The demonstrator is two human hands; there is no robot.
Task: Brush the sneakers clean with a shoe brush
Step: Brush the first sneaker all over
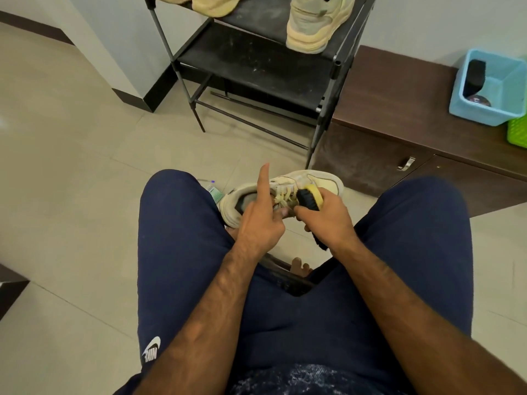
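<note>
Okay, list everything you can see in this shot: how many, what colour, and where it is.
sneaker: one, cream, held up between the knees
shoe brush: one, yellow back and black bristles, against the sneaker's laces
rack sneakers: at least three, cream, on the rack's upper shelf, partly cut off
shoe rack: one, black, against the wall
cabinet: one, dark brown, right of the rack
blue basket: one, on the cabinet, holding a black item and a round tin
green basket: one, on the cabinet at the right edge
shorts: one pair, navy
left hand: holds the sneaker, index finger raised
right hand: grips the shoe brush
</note>
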